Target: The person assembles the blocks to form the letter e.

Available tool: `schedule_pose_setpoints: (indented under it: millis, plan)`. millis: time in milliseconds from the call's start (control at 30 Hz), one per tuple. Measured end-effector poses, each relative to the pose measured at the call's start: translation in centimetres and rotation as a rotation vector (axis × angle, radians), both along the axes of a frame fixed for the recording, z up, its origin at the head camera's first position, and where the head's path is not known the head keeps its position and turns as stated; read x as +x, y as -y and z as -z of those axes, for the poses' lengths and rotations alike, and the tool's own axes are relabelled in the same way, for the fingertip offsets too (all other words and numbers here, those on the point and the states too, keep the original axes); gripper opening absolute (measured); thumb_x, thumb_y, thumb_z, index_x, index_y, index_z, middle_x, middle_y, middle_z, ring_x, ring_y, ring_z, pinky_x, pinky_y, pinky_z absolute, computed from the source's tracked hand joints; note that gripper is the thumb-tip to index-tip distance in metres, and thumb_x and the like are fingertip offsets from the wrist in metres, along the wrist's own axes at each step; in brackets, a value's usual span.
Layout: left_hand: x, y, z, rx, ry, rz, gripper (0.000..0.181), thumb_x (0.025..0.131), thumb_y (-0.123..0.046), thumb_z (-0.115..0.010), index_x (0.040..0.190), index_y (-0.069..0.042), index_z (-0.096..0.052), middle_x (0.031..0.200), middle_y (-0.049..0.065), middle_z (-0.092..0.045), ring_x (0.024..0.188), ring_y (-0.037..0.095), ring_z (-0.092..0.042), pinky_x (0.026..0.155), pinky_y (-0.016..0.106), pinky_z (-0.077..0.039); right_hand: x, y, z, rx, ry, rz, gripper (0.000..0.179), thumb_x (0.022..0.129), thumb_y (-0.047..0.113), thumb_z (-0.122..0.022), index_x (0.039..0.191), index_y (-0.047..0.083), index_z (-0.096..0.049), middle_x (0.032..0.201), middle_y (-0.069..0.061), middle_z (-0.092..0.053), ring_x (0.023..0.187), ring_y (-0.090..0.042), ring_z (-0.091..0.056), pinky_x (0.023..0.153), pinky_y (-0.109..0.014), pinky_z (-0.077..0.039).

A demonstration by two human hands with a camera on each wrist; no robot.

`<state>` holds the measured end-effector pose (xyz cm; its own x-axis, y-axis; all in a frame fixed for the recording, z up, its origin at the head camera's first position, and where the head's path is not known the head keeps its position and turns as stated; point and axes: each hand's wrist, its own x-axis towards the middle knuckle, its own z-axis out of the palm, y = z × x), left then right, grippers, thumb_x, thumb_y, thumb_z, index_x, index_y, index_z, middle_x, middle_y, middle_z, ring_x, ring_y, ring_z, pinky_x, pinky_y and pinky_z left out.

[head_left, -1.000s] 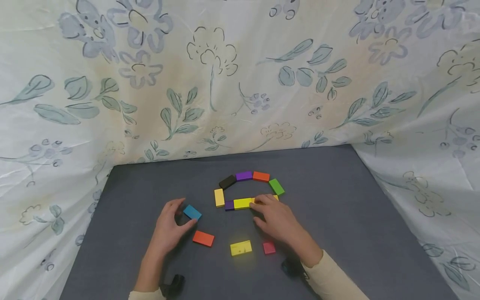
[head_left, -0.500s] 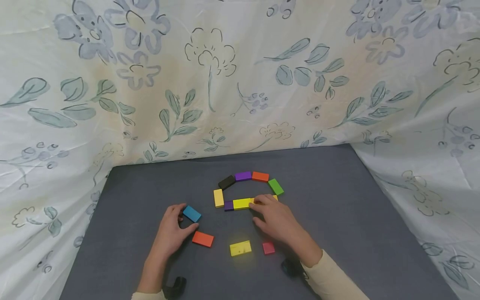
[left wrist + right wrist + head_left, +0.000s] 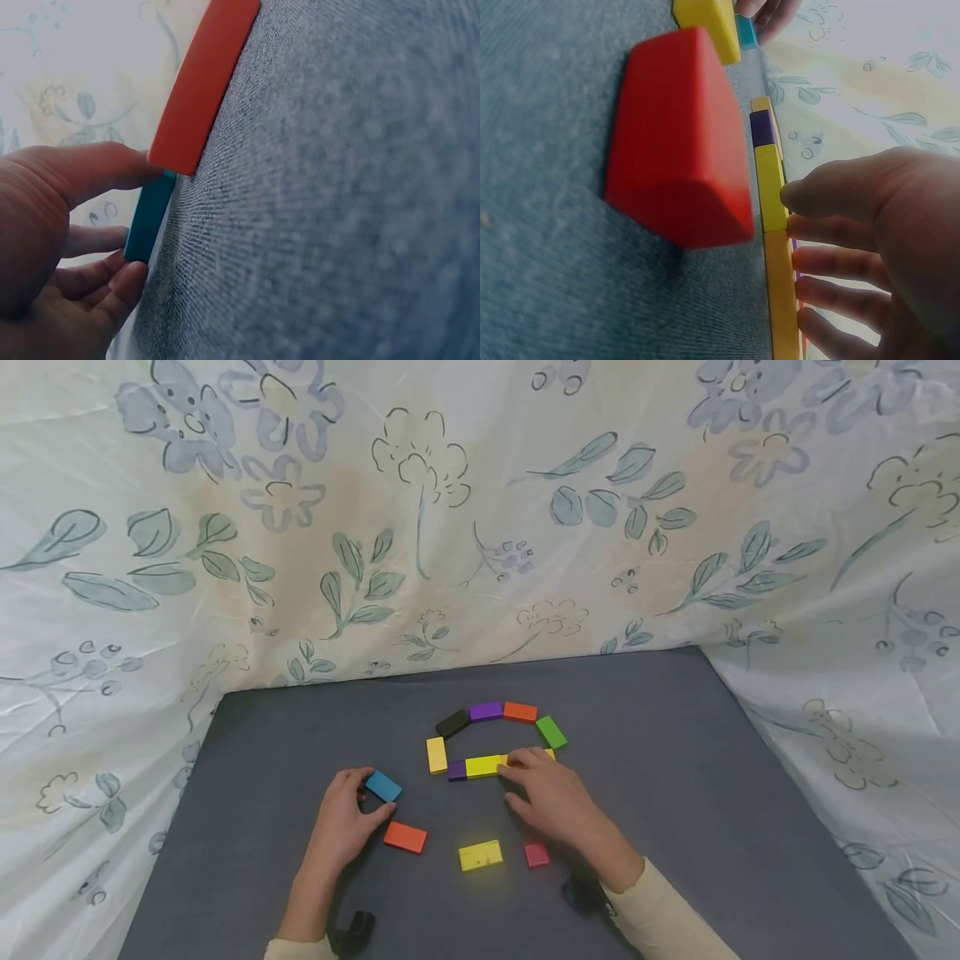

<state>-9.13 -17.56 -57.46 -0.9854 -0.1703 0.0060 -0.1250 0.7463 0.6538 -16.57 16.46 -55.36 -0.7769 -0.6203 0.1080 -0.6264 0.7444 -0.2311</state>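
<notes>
On the dark cloth, my left hand (image 3: pixel 341 822) pinches a blue block (image 3: pixel 384 787) across its length. Its thumb is at one end and its fingertips are at the other, as the left wrist view shows of the blue block (image 3: pixel 150 217). My right hand (image 3: pixel 551 797) rests at a straight row of blocks, partly covering it. This row has a dark purple block (image 3: pixel 457 770), a bright yellow block (image 3: pixel 482 767) and an orange-yellow block (image 3: pixel 781 292). The right fingers (image 3: pixel 840 262) lie loosely extended along the row, fingertips right at the blocks.
Behind the row, a tan block (image 3: pixel 437 756), black block (image 3: pixel 453 723), purple block (image 3: pixel 486 712), orange-red block (image 3: pixel 521 712) and green block (image 3: pixel 551 732) form an arch. Nearer lie an orange block (image 3: pixel 406 837), yellow block (image 3: pixel 481 856) and red block (image 3: pixel 537 854). Floral curtains (image 3: pixel 450 527) surround the table.
My left hand has shifted slightly right, and its fingertips and thumb have come in to the ends of the blue block. The right hand stays in place at the row.
</notes>
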Motion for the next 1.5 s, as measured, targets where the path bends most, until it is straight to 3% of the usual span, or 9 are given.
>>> schedule_pose_setpoints:
  millis: [367,667,1133,1500]
  plan:
    - [0.0,0.1,-0.4,-0.01,-0.005,0.004,0.063,0.093,-0.015,-0.087,0.145,0.006,-0.06,0.137,0.024,-0.057,0.108,0.034,-0.061,0.093,0.054,-0.053,0.0,0.2,-0.3,0.014,0.001,0.003,0.049,0.097,0.033,-0.083,0.143,0.019,-0.074,0.138,0.001,-0.064,0.128,-0.019,-0.056,0.095,-0.042,-0.059]
    - [0.1,0.4,-0.3,0.026,-0.013,0.052,0.064,0.093,-0.016,-0.086,0.148,0.001,-0.059,0.143,0.021,-0.056,0.113,0.035,-0.062,0.098,0.056,-0.054,0.1,0.3,-0.4,0.008,0.006,0.003,0.048,0.097,0.032,-0.084,0.142,0.018,-0.075,0.138,0.0,-0.064,0.128,-0.02,-0.056,0.094,-0.043,-0.06]
    - [0.1,-0.1,-1.0,0.058,-0.016,0.122,0.064,0.093,-0.014,-0.086,0.15,-0.006,-0.059,0.15,0.017,-0.054,0.119,0.034,-0.061,0.101,0.056,-0.054,0.1,0.1,-0.1,-0.003,0.0,-0.004,0.048,0.097,0.031,-0.084,0.142,0.017,-0.075,0.139,-0.001,-0.064,0.129,-0.021,-0.056,0.094,-0.043,-0.06]
    - [-0.2,-1.1,-1.2,0.041,-0.052,0.171,0.062,0.09,-0.015,-0.089,0.146,-0.006,-0.064,0.148,0.017,-0.056,0.122,0.035,-0.059,0.103,0.059,-0.053,0.1,0.0,0.0,-0.013,-0.021,-0.012,0.047,0.097,0.031,-0.084,0.14,0.016,-0.076,0.137,-0.001,-0.064,0.127,-0.02,-0.056,0.093,-0.043,-0.06]
